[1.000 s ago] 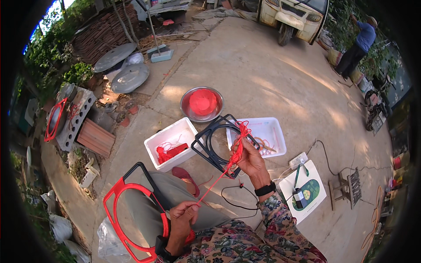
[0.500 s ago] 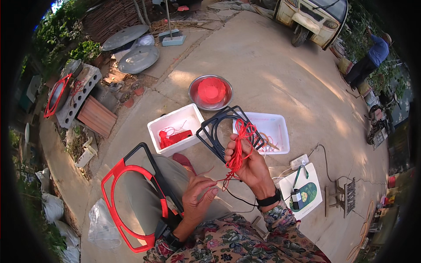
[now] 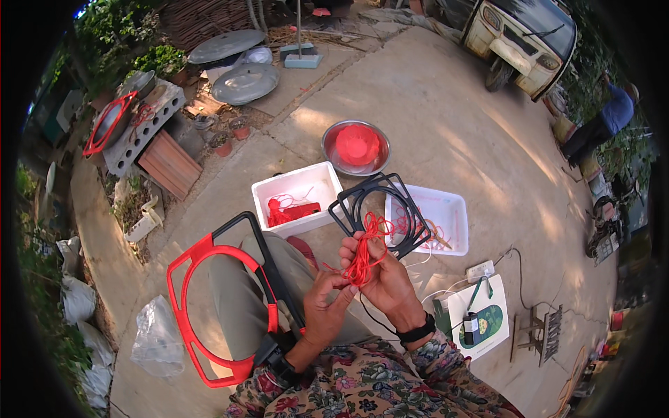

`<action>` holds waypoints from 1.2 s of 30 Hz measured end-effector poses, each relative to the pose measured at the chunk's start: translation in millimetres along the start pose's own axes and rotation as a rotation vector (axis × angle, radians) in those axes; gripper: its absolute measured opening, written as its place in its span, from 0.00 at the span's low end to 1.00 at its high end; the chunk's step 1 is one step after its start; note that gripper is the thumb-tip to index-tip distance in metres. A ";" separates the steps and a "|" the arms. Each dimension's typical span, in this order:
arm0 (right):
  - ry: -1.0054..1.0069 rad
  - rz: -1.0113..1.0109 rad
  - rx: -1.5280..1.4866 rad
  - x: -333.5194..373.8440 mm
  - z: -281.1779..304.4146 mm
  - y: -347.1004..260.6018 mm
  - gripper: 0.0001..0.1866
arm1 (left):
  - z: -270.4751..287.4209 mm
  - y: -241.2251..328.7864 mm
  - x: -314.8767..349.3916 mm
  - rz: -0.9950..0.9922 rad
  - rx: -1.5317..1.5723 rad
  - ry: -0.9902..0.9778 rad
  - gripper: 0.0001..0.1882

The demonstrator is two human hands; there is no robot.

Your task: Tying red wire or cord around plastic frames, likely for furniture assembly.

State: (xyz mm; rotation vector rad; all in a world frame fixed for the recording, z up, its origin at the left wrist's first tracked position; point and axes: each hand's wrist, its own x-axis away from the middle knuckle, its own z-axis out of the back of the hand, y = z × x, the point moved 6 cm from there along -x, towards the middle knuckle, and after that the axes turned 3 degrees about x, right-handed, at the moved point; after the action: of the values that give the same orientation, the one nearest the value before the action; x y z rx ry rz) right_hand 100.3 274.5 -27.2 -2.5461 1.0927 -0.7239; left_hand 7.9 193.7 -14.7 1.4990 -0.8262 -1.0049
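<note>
Right hand [image 3: 382,273] grips black frame [image 3: 380,212] and a bunch of red cord [image 3: 362,254], fingers curled tight around both; left hand [image 3: 324,306] pinches the cord's lower end, fingertips pressed together; frame held above the knee, just before two white trays [image 3: 296,188] (one holds red cord); red-black frame [image 3: 209,299] rests on the left leg; metal bowl [image 3: 356,146] beyond.

Floral sleeves [image 3: 362,386], busy with red and green blooms; black watch [image 3: 417,330] on the right wrist, another on the left; olive trousers [image 3: 233,306].
</note>
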 end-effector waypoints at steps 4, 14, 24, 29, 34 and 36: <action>0.033 0.018 0.106 -0.4 7.2 -0.8 0.16 | 1.7 -24.9 8.6 0.159 0.152 -0.037 0.05; -0.068 -0.006 0.252 15.9 29.9 -6.9 0.21 | -5.7 -33.1 11.2 0.451 0.574 -0.074 0.03; -0.038 -0.113 0.385 28.6 28.4 6.3 0.28 | -2.4 -37.9 12.8 0.499 0.561 0.003 0.03; -0.055 -0.072 0.345 26.5 35.3 5.6 0.18 | 1.4 -42.6 14.4 0.511 0.561 0.022 0.04; -0.054 -0.094 0.440 29.0 37.5 2.0 0.11 | 0.2 -36.1 12.6 0.527 0.567 0.024 0.04; -0.026 -0.124 0.572 29.6 34.7 8.5 0.09 | -1.5 -36.1 13.1 0.527 0.560 0.017 0.04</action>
State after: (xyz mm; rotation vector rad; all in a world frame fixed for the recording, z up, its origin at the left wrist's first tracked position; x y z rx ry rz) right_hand 131.6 248.9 -49.9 -2.1300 0.6040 -0.8815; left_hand 13.7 188.2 -52.2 1.6083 -1.4788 -0.3770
